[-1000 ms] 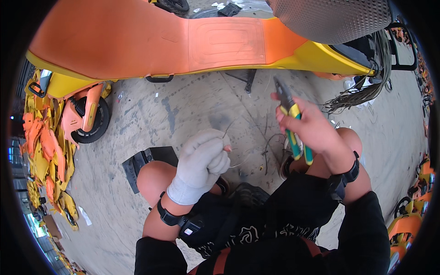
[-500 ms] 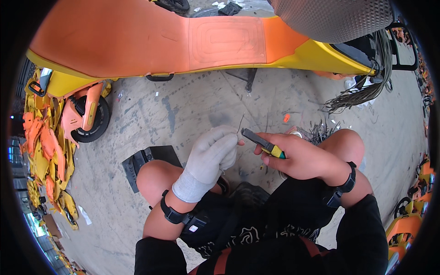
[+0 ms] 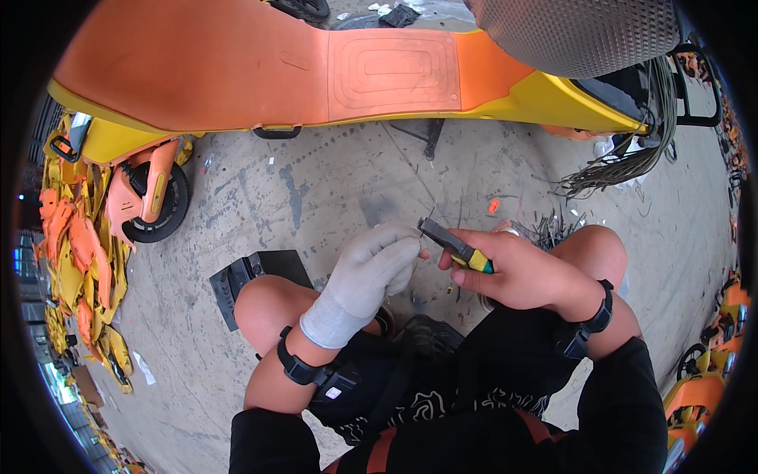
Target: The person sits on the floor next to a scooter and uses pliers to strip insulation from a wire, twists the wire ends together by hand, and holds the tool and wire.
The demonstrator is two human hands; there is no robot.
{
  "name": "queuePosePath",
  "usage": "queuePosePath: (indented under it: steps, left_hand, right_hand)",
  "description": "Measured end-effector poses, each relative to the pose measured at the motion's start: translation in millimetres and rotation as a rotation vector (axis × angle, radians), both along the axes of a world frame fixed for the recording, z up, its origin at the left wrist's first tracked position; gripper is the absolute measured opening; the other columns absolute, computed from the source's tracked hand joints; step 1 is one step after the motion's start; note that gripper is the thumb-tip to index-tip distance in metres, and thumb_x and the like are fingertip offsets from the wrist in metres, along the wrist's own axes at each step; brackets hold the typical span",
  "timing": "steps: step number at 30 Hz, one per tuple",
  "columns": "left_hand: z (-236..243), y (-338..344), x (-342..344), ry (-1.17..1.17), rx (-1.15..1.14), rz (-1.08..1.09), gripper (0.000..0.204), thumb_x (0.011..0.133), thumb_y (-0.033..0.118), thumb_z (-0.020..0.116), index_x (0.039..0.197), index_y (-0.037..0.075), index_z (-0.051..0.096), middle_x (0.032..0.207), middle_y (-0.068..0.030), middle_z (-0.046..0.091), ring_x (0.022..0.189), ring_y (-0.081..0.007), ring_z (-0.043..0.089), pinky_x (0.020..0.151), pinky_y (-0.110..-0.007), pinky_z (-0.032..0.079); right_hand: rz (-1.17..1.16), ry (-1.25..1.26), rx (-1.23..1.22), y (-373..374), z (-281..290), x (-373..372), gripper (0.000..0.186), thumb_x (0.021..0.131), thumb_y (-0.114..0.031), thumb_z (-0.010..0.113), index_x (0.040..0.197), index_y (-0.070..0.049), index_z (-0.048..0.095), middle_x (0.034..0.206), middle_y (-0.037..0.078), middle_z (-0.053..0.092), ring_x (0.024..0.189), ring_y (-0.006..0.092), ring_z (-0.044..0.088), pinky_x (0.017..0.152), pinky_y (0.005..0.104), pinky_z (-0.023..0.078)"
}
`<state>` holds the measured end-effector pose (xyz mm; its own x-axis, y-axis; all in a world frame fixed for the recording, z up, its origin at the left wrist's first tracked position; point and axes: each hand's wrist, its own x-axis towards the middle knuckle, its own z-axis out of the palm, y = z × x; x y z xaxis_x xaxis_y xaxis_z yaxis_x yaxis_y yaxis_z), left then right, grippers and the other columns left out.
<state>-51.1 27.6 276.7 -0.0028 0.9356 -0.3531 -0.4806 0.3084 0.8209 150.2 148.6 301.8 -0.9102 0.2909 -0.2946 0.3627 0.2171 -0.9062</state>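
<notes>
In a pale knitted glove, my left hand (image 3: 371, 265) is closed, its thumb and fingertips pinching a thin dark wire (image 3: 433, 211). Most of the wire is hidden by the fingers, and only a fine end shows above them. My bare right hand (image 3: 517, 268) grips pliers (image 3: 444, 237) with dark jaws and yellow-green handles. The jaw tips meet the wire right beside the gloved fingertips. Whether the jaws have closed on the wire is too small to tell. Both hands are held above the floor between my bent knees.
An orange and yellow scooter body (image 3: 391, 75) stretches across the far side. A bundle of wires (image 3: 632, 162) hangs from its right end. Short wire scraps (image 3: 553, 229) lie by my right knee, a black panel (image 3: 284, 267) by my left. Yellow and orange panels (image 3: 83, 253) are heaped at left.
My left hand has moved slightly right, bringing the wire to the pliers' jaw tips. The right hand and pliers have shifted only a little.
</notes>
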Motion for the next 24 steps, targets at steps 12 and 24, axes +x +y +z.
queuePosePath:
  steps: [12,24]
  left_hand:
    - [4.3,-3.6,-3.8,-0.108,-0.084,-0.05,0.022,0.099,0.015,0.05,0.097,-0.003,0.063,0.06,0.0052,0.037,0.049,-0.0047,0.03,0.046,-0.023,0.022]
    - [13.4,4.2,10.8,-0.042,-0.065,0.0,0.018,0.093,0.007,0.046,0.09,-0.004,0.059,0.05,0.002,0.03,0.04,-0.0097,0.025,0.041,-0.029,0.022]
  right_hand:
    - [-0.044,0.021,0.118,-8.7,-1.3,-2.5,0.047,0.09,-0.014,0.062,0.135,-0.004,0.05,0.097,0.022,0.065,0.09,0.0378,0.065,0.076,0.0404,0.051]
    - [-0.01,0.093,0.301,-2.9,-9.6,7.0,0.052,0.094,-0.015,0.055,0.143,-0.004,0.04,0.121,0.024,0.061,0.102,0.0424,0.061,0.088,0.0439,0.051]
